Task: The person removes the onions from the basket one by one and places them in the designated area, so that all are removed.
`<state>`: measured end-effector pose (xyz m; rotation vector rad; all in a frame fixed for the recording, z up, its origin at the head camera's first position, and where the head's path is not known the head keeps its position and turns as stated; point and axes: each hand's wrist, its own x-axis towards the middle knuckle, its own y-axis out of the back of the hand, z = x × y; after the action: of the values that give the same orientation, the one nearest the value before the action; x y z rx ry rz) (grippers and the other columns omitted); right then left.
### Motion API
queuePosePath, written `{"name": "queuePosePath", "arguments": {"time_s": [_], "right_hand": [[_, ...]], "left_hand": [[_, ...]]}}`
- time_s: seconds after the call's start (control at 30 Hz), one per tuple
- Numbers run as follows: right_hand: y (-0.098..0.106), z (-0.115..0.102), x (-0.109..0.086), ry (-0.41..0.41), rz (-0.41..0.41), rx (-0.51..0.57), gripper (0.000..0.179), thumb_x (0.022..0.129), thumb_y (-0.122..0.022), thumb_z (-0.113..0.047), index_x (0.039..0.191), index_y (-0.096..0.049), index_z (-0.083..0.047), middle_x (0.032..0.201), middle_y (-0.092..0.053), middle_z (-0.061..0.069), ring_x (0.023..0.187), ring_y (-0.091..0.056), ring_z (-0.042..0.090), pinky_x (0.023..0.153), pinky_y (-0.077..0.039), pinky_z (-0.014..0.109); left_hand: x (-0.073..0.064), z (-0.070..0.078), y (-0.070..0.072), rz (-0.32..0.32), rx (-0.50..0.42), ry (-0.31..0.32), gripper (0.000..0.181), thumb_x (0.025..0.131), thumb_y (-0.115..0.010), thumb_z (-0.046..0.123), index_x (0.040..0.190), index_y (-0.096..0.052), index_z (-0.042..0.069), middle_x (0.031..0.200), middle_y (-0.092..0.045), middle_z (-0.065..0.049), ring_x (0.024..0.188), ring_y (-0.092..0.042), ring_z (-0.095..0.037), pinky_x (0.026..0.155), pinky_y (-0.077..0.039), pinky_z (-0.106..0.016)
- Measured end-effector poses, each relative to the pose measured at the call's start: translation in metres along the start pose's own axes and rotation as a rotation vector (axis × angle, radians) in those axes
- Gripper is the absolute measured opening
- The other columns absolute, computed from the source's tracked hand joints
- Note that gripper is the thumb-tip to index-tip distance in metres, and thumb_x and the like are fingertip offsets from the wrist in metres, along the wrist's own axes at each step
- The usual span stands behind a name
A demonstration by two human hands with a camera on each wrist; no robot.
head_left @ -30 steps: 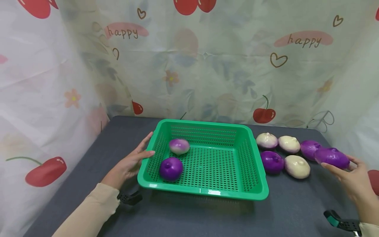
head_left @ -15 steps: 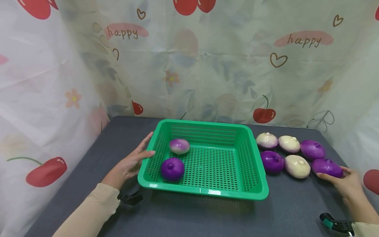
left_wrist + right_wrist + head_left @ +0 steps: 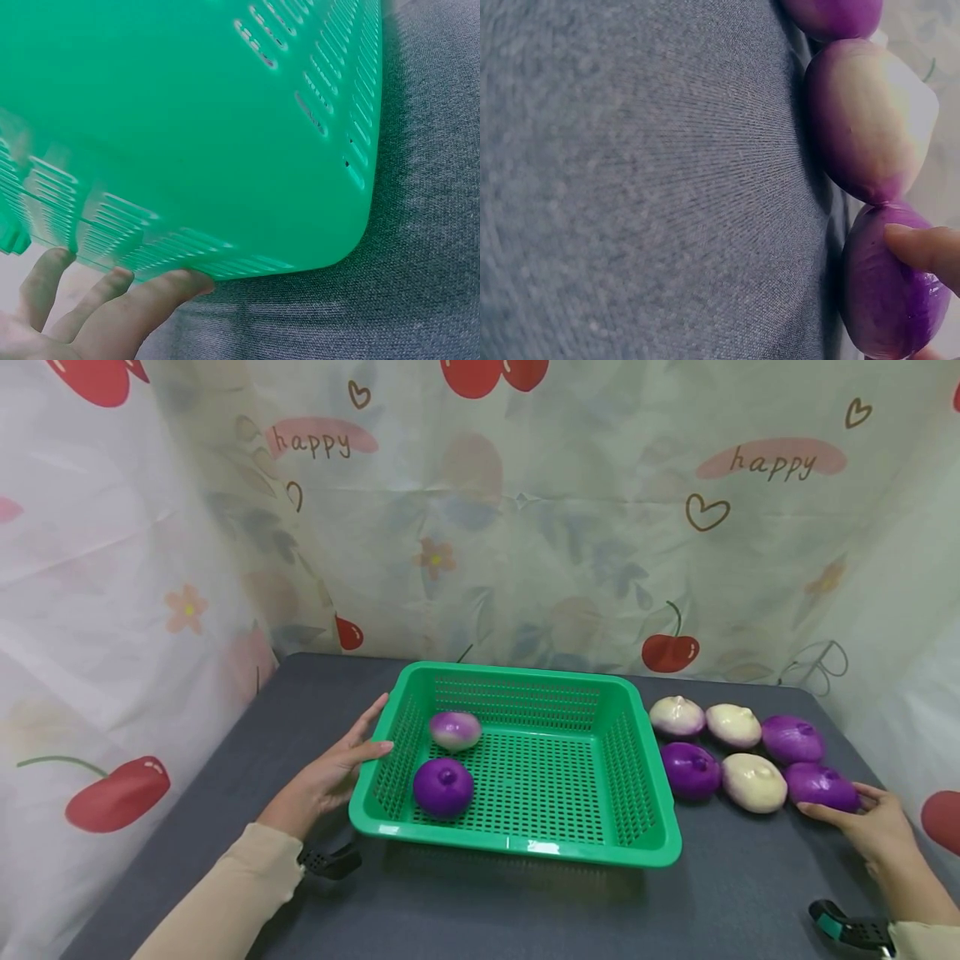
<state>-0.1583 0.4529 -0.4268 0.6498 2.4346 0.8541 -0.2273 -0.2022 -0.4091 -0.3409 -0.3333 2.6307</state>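
My right hand (image 3: 873, 827) grips a purple onion (image 3: 821, 787) at the right end of the near row, thumb on its near side and fingers at its far end. In the right wrist view the thumb lies across the purple onion (image 3: 896, 292), which touches a pale onion (image 3: 862, 120). My left hand (image 3: 330, 781) holds the left side of a green basket (image 3: 510, 847), thumb over the rim. Left wrist fingertips (image 3: 187, 281) touch its slotted outer wall. Inside the basket are a round purple onion (image 3: 443, 787) and a purple-white onion (image 3: 455, 731).
Right of the basket, two rows hold pale onions (image 3: 753, 783) and purple onions (image 3: 691, 771), close together. A dark grey cloth (image 3: 510, 918) covers the table. Printed curtains (image 3: 525, 552) hang behind and at both sides.
My right hand has lowered its purple onion to the table and shifted it left toward the others. The round purple onion has rolled slightly right in the basket. My left hand has stayed put.
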Motion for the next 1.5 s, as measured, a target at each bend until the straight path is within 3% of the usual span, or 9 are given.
{"name": "queuePosePath", "arguments": {"time_s": [0.53, 1.5], "right_hand": [[-0.0028, 0.0021, -0.0013, 0.004, 0.003, 0.016, 0.107, 0.084, -0.070, -0.035, 0.150, 0.002, 0.008, 0.155, 0.004, 0.034, 0.142, -0.007, 0.052, 0.112, -0.018, 0.062], [-0.0019, 0.0049, 0.0036, 0.035, -0.047, 0.018, 0.109, 0.086, -0.070, -0.033, 0.150, 0.007, 0.008, 0.155, 0.007, 0.034, 0.142, -0.002, 0.052, 0.114, -0.014, 0.062]], "left_hand": [[0.0003, -0.0007, 0.0007, 0.002, 0.009, -0.003, 0.080, 0.100, -0.051, 0.010, 0.151, -0.006, 0.050, 0.160, -0.010, -0.012, 0.133, -0.039, -0.035, 0.096, -0.047, -0.052], [-0.0004, 0.0006, -0.0007, -0.006, -0.001, -0.002, 0.079, 0.100, -0.051, 0.010, 0.151, -0.006, 0.051, 0.161, -0.009, -0.013, 0.136, -0.036, -0.039, 0.096, -0.046, -0.054]]}}
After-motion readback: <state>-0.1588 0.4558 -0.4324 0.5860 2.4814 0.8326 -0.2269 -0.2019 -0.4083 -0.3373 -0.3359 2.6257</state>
